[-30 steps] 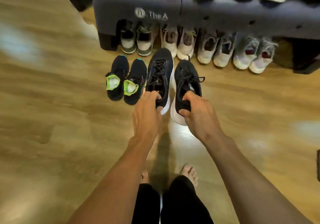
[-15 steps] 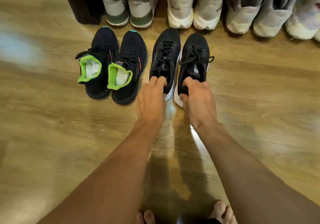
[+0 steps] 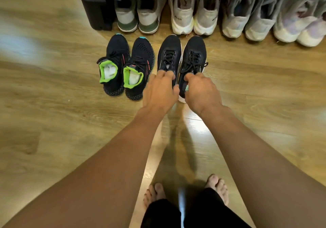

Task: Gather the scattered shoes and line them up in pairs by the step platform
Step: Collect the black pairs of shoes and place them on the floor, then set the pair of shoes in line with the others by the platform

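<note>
Black lace-up sneakers (image 3: 169, 53) stand together on the wood floor, toes toward the step platform (image 3: 93, 7), beside the green-lined pair (image 3: 123, 65); left hand (image 3: 159, 91) and right hand (image 3: 202, 90) pinch their collars with curled fingers, probably squaring them up.

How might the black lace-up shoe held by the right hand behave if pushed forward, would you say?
The black lace-up shoe probably slides flat rather than tipping, on its broad sole. Its mesh upper likely gives under the right hand.
</note>
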Tool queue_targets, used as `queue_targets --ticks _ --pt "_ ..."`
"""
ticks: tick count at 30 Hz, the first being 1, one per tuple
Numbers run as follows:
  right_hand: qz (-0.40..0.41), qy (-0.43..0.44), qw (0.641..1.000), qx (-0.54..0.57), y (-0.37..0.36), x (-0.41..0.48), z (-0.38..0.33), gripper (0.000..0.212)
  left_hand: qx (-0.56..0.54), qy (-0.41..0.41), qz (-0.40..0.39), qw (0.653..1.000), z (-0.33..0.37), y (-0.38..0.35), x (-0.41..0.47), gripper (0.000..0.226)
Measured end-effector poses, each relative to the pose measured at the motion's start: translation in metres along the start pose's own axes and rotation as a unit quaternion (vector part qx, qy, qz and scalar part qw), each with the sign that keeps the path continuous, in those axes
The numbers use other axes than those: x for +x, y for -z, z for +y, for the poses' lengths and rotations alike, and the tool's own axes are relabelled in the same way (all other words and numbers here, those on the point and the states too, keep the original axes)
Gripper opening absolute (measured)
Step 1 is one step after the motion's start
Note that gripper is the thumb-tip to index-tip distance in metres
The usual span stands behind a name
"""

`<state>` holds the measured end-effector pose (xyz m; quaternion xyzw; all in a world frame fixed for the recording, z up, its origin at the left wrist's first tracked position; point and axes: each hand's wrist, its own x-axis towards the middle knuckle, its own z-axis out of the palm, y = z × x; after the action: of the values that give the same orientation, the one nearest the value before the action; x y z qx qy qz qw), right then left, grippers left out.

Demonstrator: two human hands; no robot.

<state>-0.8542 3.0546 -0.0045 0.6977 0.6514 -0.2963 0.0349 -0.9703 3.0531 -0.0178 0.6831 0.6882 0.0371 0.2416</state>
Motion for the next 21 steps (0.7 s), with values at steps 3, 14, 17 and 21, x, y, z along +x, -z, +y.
queue_targets --ticks 3,14,17,21 --pt "0.043 0.026 0.998 0.031 0.072 -0.033 -0.024 0.033 -0.03 -0.034 0.037 0.998 0.042 0.071 -0.013 0.026" --pt "0.195 0.047 0.97 0.137 0.42 -0.263 -0.087 0.034 -0.1 -0.181 0.126 0.97 0.244 0.436 -0.13 0.029" --pt "0.24 0.044 0.956 0.161 0.509 -0.341 -0.101 0.033 -0.114 -0.249 0.147 0.951 0.305 0.53 -0.174 0.026" --pt "0.329 0.034 0.929 0.166 0.603 -0.435 -0.118 0.03 -0.115 -0.352 0.149 0.917 0.38 0.626 -0.227 0.026"
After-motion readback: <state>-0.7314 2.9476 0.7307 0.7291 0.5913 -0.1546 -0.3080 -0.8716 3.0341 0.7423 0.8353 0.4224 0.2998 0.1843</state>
